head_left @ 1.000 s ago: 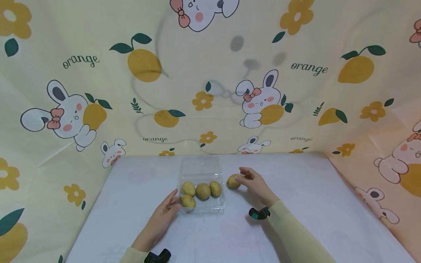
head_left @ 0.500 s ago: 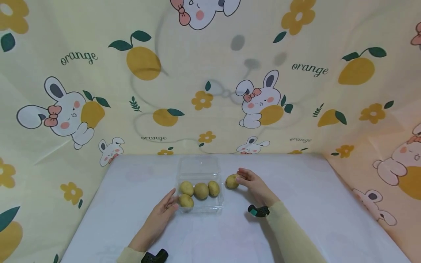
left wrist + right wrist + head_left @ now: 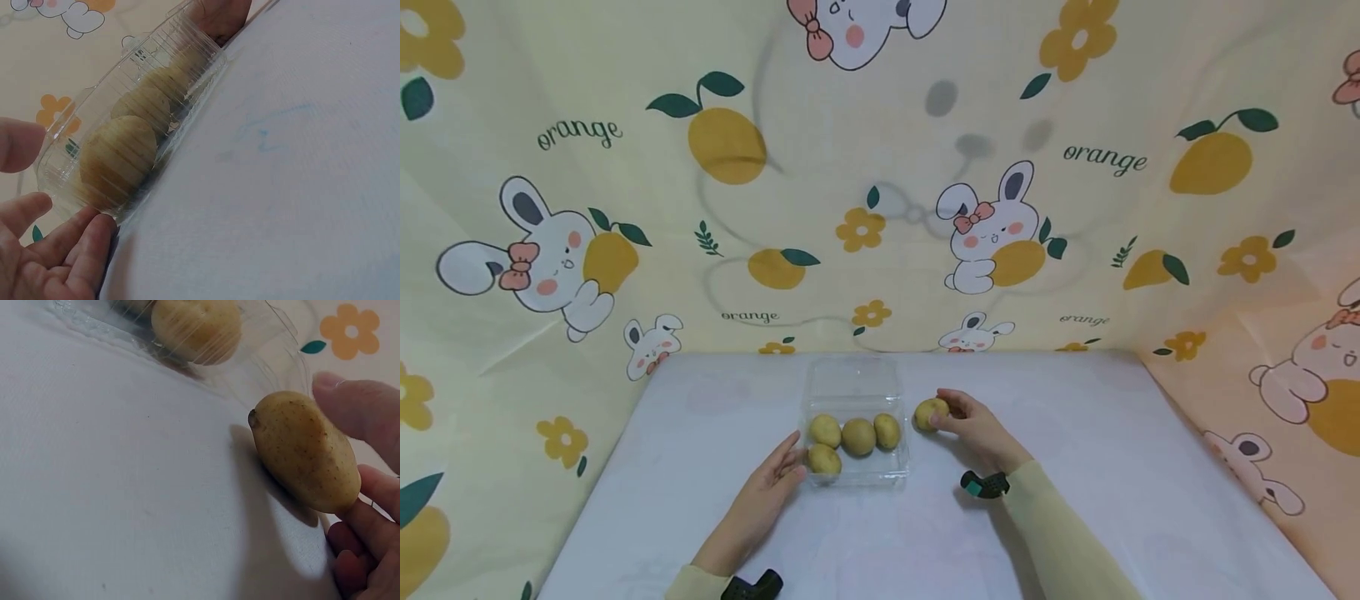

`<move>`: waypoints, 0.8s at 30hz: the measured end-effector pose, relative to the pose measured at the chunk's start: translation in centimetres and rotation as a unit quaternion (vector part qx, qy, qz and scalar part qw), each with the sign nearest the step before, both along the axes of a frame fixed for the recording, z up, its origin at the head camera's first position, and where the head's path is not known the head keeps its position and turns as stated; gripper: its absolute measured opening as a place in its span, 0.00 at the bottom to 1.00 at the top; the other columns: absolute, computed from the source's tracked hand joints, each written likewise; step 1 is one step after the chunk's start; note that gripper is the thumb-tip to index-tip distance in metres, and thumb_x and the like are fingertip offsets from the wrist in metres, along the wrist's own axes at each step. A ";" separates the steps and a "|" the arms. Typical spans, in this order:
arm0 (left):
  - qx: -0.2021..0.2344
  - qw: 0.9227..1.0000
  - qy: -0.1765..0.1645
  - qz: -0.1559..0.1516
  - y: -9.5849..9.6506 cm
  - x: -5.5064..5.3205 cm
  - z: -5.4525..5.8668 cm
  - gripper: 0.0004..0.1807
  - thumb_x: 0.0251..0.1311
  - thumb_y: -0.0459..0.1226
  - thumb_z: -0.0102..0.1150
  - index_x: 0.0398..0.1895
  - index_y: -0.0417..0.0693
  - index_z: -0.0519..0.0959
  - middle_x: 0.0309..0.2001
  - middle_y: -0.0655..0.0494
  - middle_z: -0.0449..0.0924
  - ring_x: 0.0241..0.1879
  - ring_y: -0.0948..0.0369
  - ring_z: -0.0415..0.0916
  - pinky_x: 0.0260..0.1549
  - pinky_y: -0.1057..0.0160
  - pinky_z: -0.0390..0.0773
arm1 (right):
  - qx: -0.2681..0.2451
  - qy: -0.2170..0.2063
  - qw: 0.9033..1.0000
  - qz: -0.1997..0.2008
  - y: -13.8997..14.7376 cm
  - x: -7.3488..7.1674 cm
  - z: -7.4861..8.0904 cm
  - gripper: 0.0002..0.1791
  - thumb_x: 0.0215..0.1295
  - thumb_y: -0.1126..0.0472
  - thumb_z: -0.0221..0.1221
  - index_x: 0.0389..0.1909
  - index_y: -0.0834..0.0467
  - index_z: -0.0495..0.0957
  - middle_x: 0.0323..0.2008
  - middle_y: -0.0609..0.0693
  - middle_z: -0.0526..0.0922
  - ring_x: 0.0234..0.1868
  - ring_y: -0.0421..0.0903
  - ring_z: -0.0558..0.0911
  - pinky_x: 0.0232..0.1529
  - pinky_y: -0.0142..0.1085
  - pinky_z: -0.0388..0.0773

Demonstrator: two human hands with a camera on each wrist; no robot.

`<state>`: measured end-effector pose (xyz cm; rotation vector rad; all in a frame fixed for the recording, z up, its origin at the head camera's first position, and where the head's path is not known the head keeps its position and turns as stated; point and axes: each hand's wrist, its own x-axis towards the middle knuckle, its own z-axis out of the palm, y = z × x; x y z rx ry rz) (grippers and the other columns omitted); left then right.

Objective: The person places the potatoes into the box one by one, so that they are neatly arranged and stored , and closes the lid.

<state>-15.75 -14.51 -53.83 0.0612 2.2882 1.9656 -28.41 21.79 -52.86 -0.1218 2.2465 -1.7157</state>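
Observation:
A yellow-brown potato (image 3: 306, 450) is just right of a clear plastic clamshell box (image 3: 871, 477). My right hand (image 3: 981, 429) pinches it between the thumb (image 3: 359, 412) and fingers, close to the white tabletop. Several more potatoes (image 3: 859, 436) lie inside the box, whose lid (image 3: 854, 377) stands open at the back. At the box's left side is my left hand (image 3: 763, 492), with fairly straight fingers. In the left wrist view its fingertips (image 3: 103, 222) touch the lower corner of the box, and the thumb is apart from it.
The white cloth-covered table (image 3: 1037, 542) reaches back to a printed fabric wall (image 3: 917, 250) with rabbits and oranges. More of this fabric rises at the left and right sides. Both wrists carry black bands (image 3: 985, 485).
My right hand has come down slightly and closed its thumb and fingers about the lone potato. The left hand stays by the box. The view has shifted a little.

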 end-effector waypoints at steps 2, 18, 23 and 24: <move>0.003 1.000 -0.003 -0.001 0.0 0.1 -0.1 0.33 0.70 0.42 0.53 0.75 0.56 0.56 0.66 0.47 0.67 0.65 0.50 0.63 0.64 0.46 0.62 | 0.008 0.002 1.000 -0.003 0.0 -0.1 -0.3 0.42 0.54 0.50 0.71 0.69 0.55 0.64 0.61 0.52 0.72 0.58 0.51 0.69 0.61 0.45 0.65; 0.004 1.000 0.006 0.000 0.2 0.0 -0.1 0.32 0.70 0.41 0.53 0.75 0.57 0.57 0.65 0.47 0.68 0.65 0.50 0.64 0.64 0.47 0.62 | 0.026 0.007 1.000 -0.011 -0.1 -0.1 -0.3 0.41 0.52 0.51 0.72 0.67 0.55 0.67 0.59 0.52 0.73 0.56 0.51 0.70 0.60 0.44 0.67; -0.004 1.000 0.007 0.004 0.2 0.0 0.0 0.32 0.70 0.42 0.53 0.75 0.57 0.57 0.65 0.47 0.69 0.64 0.51 0.65 0.64 0.47 0.63 | 0.048 0.007 0.999 -0.008 -0.1 -0.1 -0.3 0.40 0.52 0.49 0.72 0.66 0.52 0.69 0.59 0.51 0.73 0.55 0.51 0.71 0.59 0.44 0.69; -0.005 1.000 0.008 0.005 0.2 0.0 0.0 0.32 0.70 0.42 0.53 0.75 0.57 0.57 0.65 0.47 0.69 0.64 0.51 0.65 0.64 0.48 0.64 | 0.055 0.007 0.998 -0.005 -0.1 -0.1 -0.3 0.39 0.52 0.49 0.72 0.65 0.51 0.69 0.59 0.50 0.73 0.55 0.50 0.71 0.59 0.44 0.69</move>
